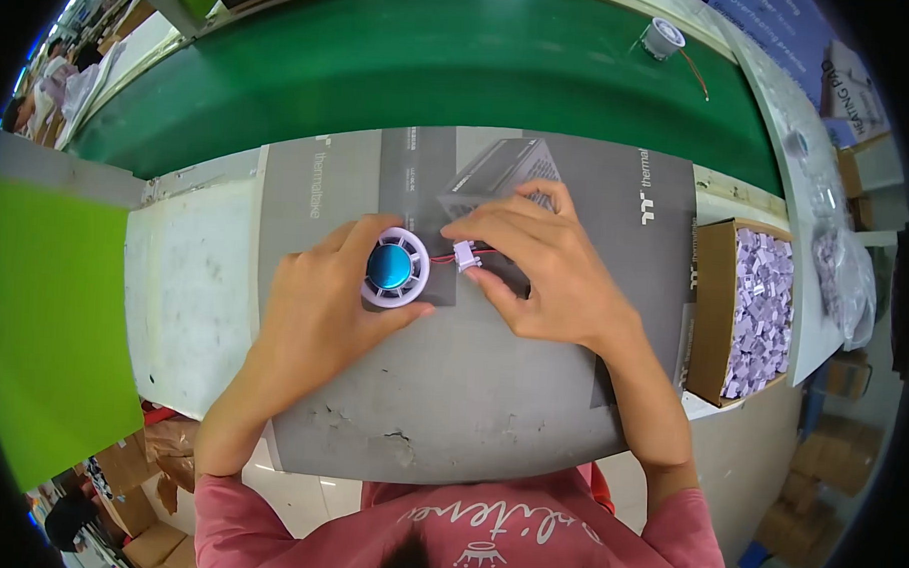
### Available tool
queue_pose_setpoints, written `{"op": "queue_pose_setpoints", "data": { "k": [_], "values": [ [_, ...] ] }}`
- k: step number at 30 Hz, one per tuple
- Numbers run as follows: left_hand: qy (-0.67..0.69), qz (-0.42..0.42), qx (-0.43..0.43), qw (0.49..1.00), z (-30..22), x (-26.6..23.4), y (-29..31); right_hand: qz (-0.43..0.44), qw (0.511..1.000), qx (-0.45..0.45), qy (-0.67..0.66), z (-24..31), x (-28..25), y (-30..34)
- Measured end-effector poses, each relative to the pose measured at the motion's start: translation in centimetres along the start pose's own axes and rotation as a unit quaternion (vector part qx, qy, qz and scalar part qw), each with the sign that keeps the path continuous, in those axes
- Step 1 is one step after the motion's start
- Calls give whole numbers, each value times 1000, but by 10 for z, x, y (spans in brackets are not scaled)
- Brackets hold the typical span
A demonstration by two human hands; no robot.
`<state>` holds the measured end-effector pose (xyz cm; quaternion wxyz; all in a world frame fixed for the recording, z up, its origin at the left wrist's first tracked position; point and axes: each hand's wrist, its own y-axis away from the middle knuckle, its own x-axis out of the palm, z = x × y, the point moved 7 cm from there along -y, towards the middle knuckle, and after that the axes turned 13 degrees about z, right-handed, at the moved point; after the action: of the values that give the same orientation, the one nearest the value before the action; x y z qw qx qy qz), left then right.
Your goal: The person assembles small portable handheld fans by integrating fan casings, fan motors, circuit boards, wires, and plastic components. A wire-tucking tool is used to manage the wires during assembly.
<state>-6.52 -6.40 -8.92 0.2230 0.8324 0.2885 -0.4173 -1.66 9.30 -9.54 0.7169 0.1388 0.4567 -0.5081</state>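
Observation:
A round lilac plastic housing with a shiny blue disc (pixel 389 268) at its centre lies in the grip of my left hand (pixel 319 284). Its fingers and thumb curve round the ring. Thin red wires (pixel 442 259) run out of the housing's right side. On them sits a small lilac plastic clip (pixel 464 255), between the thumb and index finger of my right hand (pixel 540 262). Both parts are over the grey printed mat (pixel 371 381). Part of the wires is hidden behind the right hand.
A cardboard box (pixel 711 303) full of small lilac plastic pieces (pixel 761 315) stands to the right. Beyond the mat runs a green conveyor belt (pixel 412 77), bearing another round lilac housing (pixel 663 38) with a wire. A bright green panel (pixel 53 320) rises at left.

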Motion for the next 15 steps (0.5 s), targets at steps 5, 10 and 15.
{"op": "queue_pose_setpoints", "data": {
  "k": [5, 10, 15],
  "values": [
    [-31, -25, 34, 999, -6, 1, 5, 42, 999, 32, 8, 6, 7, -2],
    [-17, -20, 28, 999, -7, 2, 7, 13, 989, 64, -134, 0, 7, -1],
    [-2, -5, 28, 1000, -12, 3, 7, 26, 970, 93, -225, -6, 5, -2]
  ]
}}
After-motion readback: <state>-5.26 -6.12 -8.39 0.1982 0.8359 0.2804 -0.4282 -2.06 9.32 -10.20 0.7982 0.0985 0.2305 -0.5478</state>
